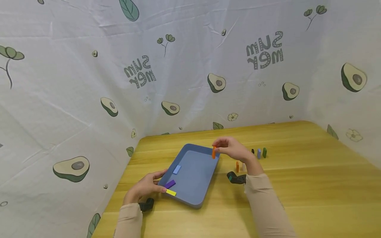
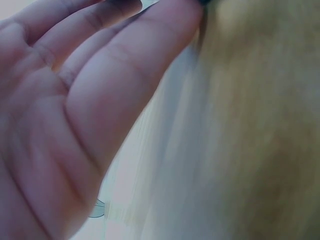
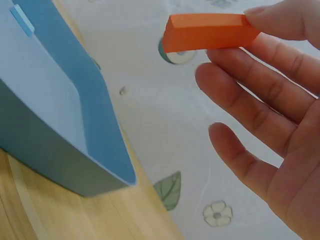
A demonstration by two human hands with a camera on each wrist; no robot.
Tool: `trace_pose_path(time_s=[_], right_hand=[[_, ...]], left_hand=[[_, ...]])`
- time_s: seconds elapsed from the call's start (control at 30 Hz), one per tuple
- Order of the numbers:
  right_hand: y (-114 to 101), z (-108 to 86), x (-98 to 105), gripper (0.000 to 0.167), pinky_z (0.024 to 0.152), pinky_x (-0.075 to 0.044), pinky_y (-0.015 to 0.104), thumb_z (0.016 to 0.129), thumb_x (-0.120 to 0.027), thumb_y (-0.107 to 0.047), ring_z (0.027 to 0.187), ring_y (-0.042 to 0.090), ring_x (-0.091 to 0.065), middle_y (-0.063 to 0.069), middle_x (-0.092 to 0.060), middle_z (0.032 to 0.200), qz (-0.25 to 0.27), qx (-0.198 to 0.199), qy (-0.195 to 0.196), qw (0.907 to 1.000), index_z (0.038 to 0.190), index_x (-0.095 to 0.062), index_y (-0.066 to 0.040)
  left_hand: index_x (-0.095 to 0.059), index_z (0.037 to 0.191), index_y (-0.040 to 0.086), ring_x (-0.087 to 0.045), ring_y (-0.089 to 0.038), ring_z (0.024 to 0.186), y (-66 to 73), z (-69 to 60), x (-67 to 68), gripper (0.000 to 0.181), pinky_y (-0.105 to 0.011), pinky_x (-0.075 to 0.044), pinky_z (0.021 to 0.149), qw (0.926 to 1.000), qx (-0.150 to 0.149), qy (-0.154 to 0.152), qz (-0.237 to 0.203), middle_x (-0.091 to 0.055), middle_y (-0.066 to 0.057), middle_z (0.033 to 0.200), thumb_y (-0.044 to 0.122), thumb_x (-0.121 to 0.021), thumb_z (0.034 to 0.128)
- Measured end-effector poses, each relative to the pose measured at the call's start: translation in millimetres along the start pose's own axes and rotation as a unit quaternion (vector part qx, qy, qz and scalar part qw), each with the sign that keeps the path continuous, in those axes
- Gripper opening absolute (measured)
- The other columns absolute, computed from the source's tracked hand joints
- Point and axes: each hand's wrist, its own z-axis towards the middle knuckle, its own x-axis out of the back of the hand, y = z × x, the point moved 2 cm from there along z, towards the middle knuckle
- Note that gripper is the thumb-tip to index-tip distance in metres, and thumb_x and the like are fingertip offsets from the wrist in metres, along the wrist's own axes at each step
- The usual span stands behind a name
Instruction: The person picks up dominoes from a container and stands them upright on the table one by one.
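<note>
A blue-grey rectangular tray (image 1: pixel 194 172) lies at a slant on the table. My left hand (image 1: pixel 146 187) holds its near-left edge, the thumb at the rim close to a yellow block (image 1: pixel 171 192). A purple block (image 1: pixel 170 184) and a light blue block (image 1: pixel 177 169) lie along the tray's left side. My right hand (image 1: pixel 233 150) pinches an orange block (image 3: pixel 210 32) between thumb and fingertips, above the tray's far right corner; the other fingers are loosely spread. The left wrist view shows the left palm and thumb (image 2: pixel 120 75), the background blurred.
Right of the tray, a second orange block (image 1: pixel 237 166) and a pale block (image 1: pixel 243 167) stand near my right wrist. Behind them stand a black block (image 1: pixel 252 151), a blue block (image 1: pixel 259 154) and a green block (image 1: pixel 264 152). A patterned cloth (image 1: pixel 190 66) hangs behind the wooden table (image 1: pixel 312 185).
</note>
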Motion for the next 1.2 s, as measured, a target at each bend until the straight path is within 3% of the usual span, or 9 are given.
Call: trace_pose_path(time_s=[0.4, 0.47, 0.67, 0.7, 0.77, 1.0, 1.2], right_hand=[[7.8, -21.9, 28.5, 0.026, 0.088, -0.053, 0.024, 0.097, -0.064, -0.011, 0.096, 0.016, -0.063, 0.018, -0.067, 0.109, -0.003, -0.035, 0.020, 0.9992, 0.117, -0.061, 0.007], [9.2, -26.1, 34.1, 0.026, 0.080, -0.052, 0.020, 0.097, -0.065, -0.010, 0.095, 0.016, -0.064, 0.017, -0.067, 0.107, 0.003, -0.037, 0.024, 0.9990, 0.115, -0.060, 0.007], [14.1, -40.9, 48.4, 0.024, 0.077, -0.052, 0.020, 0.098, -0.062, -0.008, 0.095, 0.013, -0.066, 0.016, -0.069, 0.106, 0.006, -0.039, 0.044, 0.9983, 0.115, -0.058, 0.009], [15.3, -43.5, 50.5, 0.024, 0.083, -0.053, 0.021, 0.098, -0.062, -0.007, 0.095, 0.013, -0.067, 0.015, -0.069, 0.106, 0.003, -0.040, 0.048, 0.9980, 0.115, -0.057, 0.009], [17.6, -48.9, 54.0, 0.024, 0.084, -0.053, 0.021, 0.098, -0.062, -0.007, 0.095, 0.012, -0.066, 0.014, -0.068, 0.106, -0.004, -0.044, 0.054, 0.9975, 0.115, -0.058, 0.010], [24.7, -62.6, 63.4, 0.026, 0.081, -0.053, 0.024, 0.096, -0.064, -0.007, 0.094, 0.017, -0.065, 0.019, -0.066, 0.107, -0.013, -0.069, 0.067, 0.9953, 0.114, -0.058, 0.010], [35.7, -69.3, 67.5, 0.026, 0.079, -0.053, 0.025, 0.098, -0.062, -0.008, 0.094, 0.016, -0.063, 0.017, -0.066, 0.107, -0.023, -0.094, 0.068, 0.9931, 0.116, -0.057, 0.011]], left_hand=[[-0.033, 0.156, 0.003, -0.042, -0.052, 0.138, -1.1, -0.1, 0.6, 0.089, -0.050, -0.049, 0.105, 0.9999, -0.006, -0.009, -0.012, -0.031, -0.025, 0.160, 0.018, -0.083, 0.0830], [-0.033, 0.156, 0.003, -0.042, -0.051, 0.138, -0.9, -0.1, 1.0, 0.089, -0.049, -0.049, 0.105, 0.9999, -0.007, -0.009, -0.012, -0.031, -0.025, 0.160, 0.018, -0.083, 0.0831], [-0.033, 0.156, 0.003, -0.041, -0.052, 0.139, -0.1, 0.0, 1.3, 0.089, -0.050, -0.048, 0.106, 0.9999, -0.007, -0.011, -0.011, -0.031, -0.025, 0.160, 0.018, -0.082, 0.0835], [-0.033, 0.156, 0.003, -0.041, -0.052, 0.139, -0.1, 0.0, 1.2, 0.089, -0.050, -0.048, 0.106, 0.9998, -0.007, -0.012, -0.011, -0.031, -0.025, 0.160, 0.018, -0.082, 0.0836], [-0.033, 0.156, 0.003, -0.041, -0.052, 0.139, 0.1, -0.2, 0.8, 0.089, -0.049, -0.049, 0.105, 0.9998, -0.007, -0.012, -0.011, -0.030, -0.025, 0.160, 0.017, -0.082, 0.0835], [-0.031, 0.156, 0.002, -0.043, -0.050, 0.138, -0.1, -0.9, -0.4, 0.088, -0.039, -0.053, 0.100, 0.9992, -0.013, -0.020, -0.032, -0.029, -0.026, 0.160, 0.015, -0.080, 0.0852], [-0.031, 0.156, 0.002, -0.044, -0.050, 0.138, 0.0, 0.1, -1.2, 0.088, -0.038, -0.054, 0.099, 0.9990, -0.012, -0.022, -0.036, -0.028, -0.027, 0.161, 0.016, -0.081, 0.0849]])
